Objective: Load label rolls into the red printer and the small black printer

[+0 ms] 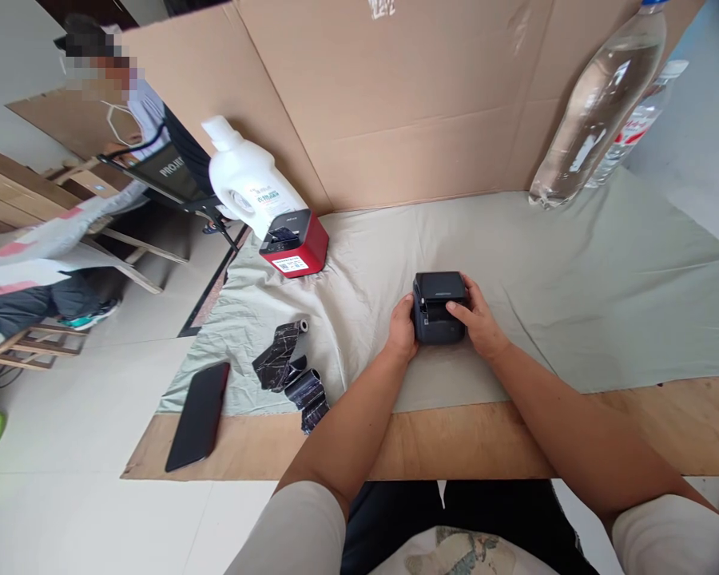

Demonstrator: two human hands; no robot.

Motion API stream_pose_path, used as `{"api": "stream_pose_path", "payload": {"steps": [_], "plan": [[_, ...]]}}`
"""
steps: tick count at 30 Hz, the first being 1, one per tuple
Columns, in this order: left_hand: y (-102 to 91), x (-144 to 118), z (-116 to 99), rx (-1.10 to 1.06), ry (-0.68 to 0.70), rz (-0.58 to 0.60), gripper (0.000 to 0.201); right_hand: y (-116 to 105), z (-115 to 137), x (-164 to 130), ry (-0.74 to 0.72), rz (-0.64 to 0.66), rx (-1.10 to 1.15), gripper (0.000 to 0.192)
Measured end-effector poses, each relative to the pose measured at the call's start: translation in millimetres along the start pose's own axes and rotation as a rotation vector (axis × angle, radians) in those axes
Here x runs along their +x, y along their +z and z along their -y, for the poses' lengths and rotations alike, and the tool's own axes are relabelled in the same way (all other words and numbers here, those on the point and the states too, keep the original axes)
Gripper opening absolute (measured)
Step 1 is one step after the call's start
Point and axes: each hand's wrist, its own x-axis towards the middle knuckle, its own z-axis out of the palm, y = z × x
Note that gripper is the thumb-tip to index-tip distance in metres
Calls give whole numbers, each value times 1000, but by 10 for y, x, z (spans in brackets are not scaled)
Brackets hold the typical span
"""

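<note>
Head view, looking forward and down: a wooden tabletop (461, 435) is mostly covered by a wrinkled grey-green cloth (605, 295), with bare wood along the near edge. A tall cardboard panel (419, 104) stands behind it. At the far right, two clear plastic bottles (599, 112) lean toward the panel. At the far left, a white jug (245, 176) stands behind a red-and-black box (305, 243). Nearer are dark, marble-patterned strips (279, 359), partly curled, and a black phone (197, 415) overlapping the cloth's edge. Beyond the table, on the left, are a pale tiled floor (156, 383), a dark folding chair (173, 172) and a person (147, 108) in a light top.

A small black device (440, 329) rests on the cloth near the table's front, between both hands. The forearms reach in and converge. The left hand (403, 327) is curled against its left side, fingers largely hidden. The right hand (482, 319) grips the right side, fingers partly bent around it, thumb laid across the front.
</note>
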Motion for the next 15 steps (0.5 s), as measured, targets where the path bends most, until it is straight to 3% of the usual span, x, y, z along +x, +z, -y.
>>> {"api": "stream_pose_path", "payload": {"steps": [5, 11, 15], "plan": [[-39, -14, 38, 59, 28, 135, 38, -88, -14, 75, 1, -195, -36, 48], [-41, -69, 15, 206, 61, 174, 46, -169, 10, 117, 46, -247, -119, 55], [-44, -87, -4, 276, 147, 95, 37, -137, 59, 88, 22, -215, -263, 59]]}}
